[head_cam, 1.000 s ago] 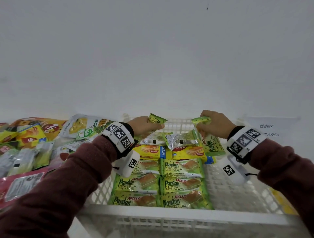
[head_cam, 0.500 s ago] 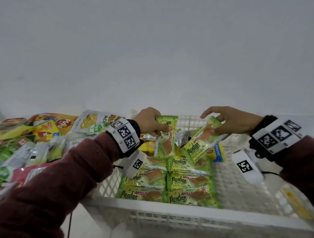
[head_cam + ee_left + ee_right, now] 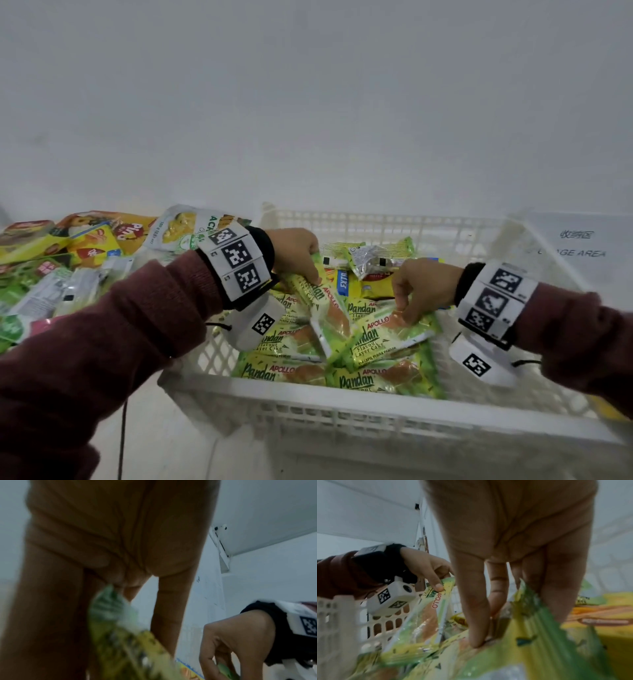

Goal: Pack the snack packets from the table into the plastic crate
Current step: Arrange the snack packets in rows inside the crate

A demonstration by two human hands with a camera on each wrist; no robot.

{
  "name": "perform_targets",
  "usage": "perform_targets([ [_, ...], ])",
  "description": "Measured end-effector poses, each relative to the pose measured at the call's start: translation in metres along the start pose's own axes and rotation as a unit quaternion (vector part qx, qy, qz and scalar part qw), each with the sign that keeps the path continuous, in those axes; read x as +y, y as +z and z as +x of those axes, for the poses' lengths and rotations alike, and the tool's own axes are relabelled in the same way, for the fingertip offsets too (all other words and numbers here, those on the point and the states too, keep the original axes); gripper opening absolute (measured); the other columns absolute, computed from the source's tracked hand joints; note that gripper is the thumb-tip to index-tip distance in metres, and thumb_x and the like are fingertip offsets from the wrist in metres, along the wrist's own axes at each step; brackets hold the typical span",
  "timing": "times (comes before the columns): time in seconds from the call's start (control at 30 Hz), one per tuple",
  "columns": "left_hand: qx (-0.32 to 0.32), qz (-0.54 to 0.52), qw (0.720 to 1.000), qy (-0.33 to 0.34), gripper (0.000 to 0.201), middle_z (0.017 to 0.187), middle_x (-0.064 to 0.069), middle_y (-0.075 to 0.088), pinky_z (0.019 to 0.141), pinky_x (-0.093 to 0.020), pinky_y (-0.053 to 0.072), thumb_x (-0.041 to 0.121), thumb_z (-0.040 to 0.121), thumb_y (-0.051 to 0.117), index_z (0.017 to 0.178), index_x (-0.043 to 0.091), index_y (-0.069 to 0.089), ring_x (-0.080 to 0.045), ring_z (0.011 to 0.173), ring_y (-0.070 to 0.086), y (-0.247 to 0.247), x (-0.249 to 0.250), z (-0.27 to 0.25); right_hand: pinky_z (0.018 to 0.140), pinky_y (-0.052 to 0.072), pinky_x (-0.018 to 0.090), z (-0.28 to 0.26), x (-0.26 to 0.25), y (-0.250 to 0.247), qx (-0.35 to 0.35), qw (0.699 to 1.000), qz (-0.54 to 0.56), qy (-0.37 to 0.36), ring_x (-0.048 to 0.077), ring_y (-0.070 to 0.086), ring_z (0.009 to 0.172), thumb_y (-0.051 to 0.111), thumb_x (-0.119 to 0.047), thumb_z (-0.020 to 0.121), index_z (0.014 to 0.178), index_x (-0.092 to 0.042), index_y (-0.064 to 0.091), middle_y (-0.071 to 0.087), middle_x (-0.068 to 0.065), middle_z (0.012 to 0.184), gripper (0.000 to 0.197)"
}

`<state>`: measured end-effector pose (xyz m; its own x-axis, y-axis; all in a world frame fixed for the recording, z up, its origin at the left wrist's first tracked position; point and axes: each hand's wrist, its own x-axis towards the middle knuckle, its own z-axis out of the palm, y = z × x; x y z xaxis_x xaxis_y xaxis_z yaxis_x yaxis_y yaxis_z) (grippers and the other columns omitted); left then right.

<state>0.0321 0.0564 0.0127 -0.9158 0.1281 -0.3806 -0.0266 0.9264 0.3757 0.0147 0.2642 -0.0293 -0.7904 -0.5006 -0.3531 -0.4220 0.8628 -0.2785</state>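
Both hands are coming down into the plastic crate, left hand pinching a tilted Pandan packet, right hand pinching another packet, which are overlapping and risking a crooked, slipping top layer.

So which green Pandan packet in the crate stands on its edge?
The Pandan packet pinched by the left hand; the others lie flat, label up.

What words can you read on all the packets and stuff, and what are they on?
"APOLLO Pandan Flavour Layer Cake": green packets in the white crate.
"APOLLO": packet held by the left hand.
"Pino": orange packet on the table.
"AGE AREA": paper sign; its start and the characters above are blurred.
Other print: too blurred.
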Motion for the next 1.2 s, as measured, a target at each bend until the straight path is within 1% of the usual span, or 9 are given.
perform_targets([
  [0.17, -0.033, 0.191, 0.981, -0.019, 0.024, 0.077, -0.003, 0.042, 0.049, -0.018, 0.026, 0.015, 0.087, 0.062, 0.102, 0.011, 0.043, -0.008, 0.056, 0.032, 0.012, -0.003, 0.001, 0.051, 0.033, 0.019, 0.004, -0.005, 0.019, -0.019, 0.992, -0.125, -0.010, 0.007, 0.039, 0.053, 0.069, -0.009, 0.072, 0.051, -0.020, 0.042, 0.043, -0.007, 0.054, 0.036],
  [0.37, -0.049, 0.360, 0.929, -0.073, 0.011, 0.063, 0.000, 0.036, 0.070, -0.023, 0.036, 0.016, 0.092, 0.053, 0.087, 0.008, 0.047, -0.010, 0.052, 0.034, 0.025, -0.001, 0.004, 0.053, 0.037, 0.019, -0.007, -0.019, 0.021, 0.000, 0.960, -0.277, -0.037, 0.016, 0.047, 0.070, 0.065, -0.025, 0.077, 0.061, -0.017, 0.050, 0.046, -0.004, 0.064, 0.024],
  [0.57, -0.078, 0.328, 0.940, 0.045, 0.047, 0.125, -0.010, 0.053, 0.084, -0.029, 0.040, 0.022, 0.084, 0.066, 0.125, 0.006, 0.049, -0.024, 0.112, 0.050, 0.036, 0.011, -0.004, 0.050, 0.029, 0.016, -0.013, -0.027, 0.016, -0.089, 0.970, -0.178, -0.137, -0.002, 0.038, 0.056, 0.073, -0.020, 0.075, 0.062, -0.029, 0.043, 0.042, -0.015, 0.062, 0.034],
  [0.7, -0.144, 0.357, 0.921, 0.066, 0.045, 0.124, -0.010, 0.053, 0.073, -0.026, 0.035, 0.018, 0.083, 0.067, 0.124, 0.008, 0.050, -0.025, 0.111, 0.051, 0.052, 0.014, -0.006, 0.051, 0.028, 0.017, -0.008, -0.024, 0.027, -0.098, 0.971, -0.172, -0.137, -0.003, 0.034, 0.057, 0.072, -0.018, 0.075, 0.066, -0.032, 0.036, 0.039, -0.015, 0.064, 0.040],
  [0.83, -0.150, 0.411, 0.897, 0.056, 0.036, 0.099, -0.008, 0.046, 0.059, -0.025, 0.035, 0.020, 0.087, 0.062, 0.118, 0.003, 0.054, -0.020, 0.089, 0.045, 0.059, 0.015, -0.005, 0.052, 0.028, 0.016, -0.006, -0.022, 0.032, -0.085, 0.972, -0.162, -0.145, -0.003, 0.034, 0.058, 0.069, -0.014, 0.077, 0.073, -0.027, 0.038, 0.038, -0.014, 0.064, 0.034],
  [0.93, -0.148, 0.406, 0.901, 0.030, 0.036, 0.096, -0.016, 0.051, 0.073, -0.031, 0.041, 0.019, 0.090, 0.059, 0.119, -0.003, 0.054, -0.024, 0.088, 0.051, 0.052, 0.016, -0.008, 0.051, 0.028, 0.018, -0.004, -0.024, 0.035, -0.070, 0.972, -0.169, -0.149, -0.002, 0.034, 0.057, 0.067, -0.015, 0.078, 0.073, -0.026, 0.039, 0.039, -0.014, 0.064, 0.031],
  [1.03, -0.143, 0.410, 0.901, 0.020, 0.021, 0.091, -0.011, 0.057, 0.072, -0.031, 0.045, 0.019, 0.091, 0.058, 0.092, -0.003, 0.057, -0.024, 0.081, 0.057, 0.048, 0.017, -0.011, 0.051, 0.031, 0.014, -0.007, -0.028, 0.032, -0.081, 0.971, -0.162, -0.155, -0.003, 0.038, 0.056, 0.065, -0.011, 0.078, 0.074, -0.020, 0.056, 0.048, -0.012, 0.064, 0.014],
  [1.13, -0.126, 0.416, 0.900, 0.023, 0.038, 0.109, -0.017, 0.056, 0.079, -0.030, 0.045, 0.018, 0.090, 0.060, 0.120, -0.003, 0.052, -0.026, 0.100, 0.056, 0.052, 0.012, -0.009, 0.060, 0.045, 0.015, -0.014, -0.034, 0.028, -0.151, 0.965, -0.143, -0.158, 0.010, 0.057, 0.062, 0.069, -0.010, 0.076, 0.092, -0.005, 0.072, 0.069, 0.004, 0.078, 0.017],
  [1.2, -0.111, 0.407, 0.906, 0.027, 0.049, 0.128, -0.017, 0.052, 0.090, -0.030, 0.043, 0.017, 0.090, 0.059, 0.132, -0.001, 0.043, -0.027, 0.117, 0.051, 0.054, 0.012, -0.008, 0.062, 0.049, 0.021, -0.016, -0.036, 0.030, -0.203, 0.953, -0.174, -0.142, 0.003, 0.058, 0.055, 0.072, -0.016, 0.075, 0.087, -0.007, 0.072, 0.068, 0.004, 0.070, 0.015],
])
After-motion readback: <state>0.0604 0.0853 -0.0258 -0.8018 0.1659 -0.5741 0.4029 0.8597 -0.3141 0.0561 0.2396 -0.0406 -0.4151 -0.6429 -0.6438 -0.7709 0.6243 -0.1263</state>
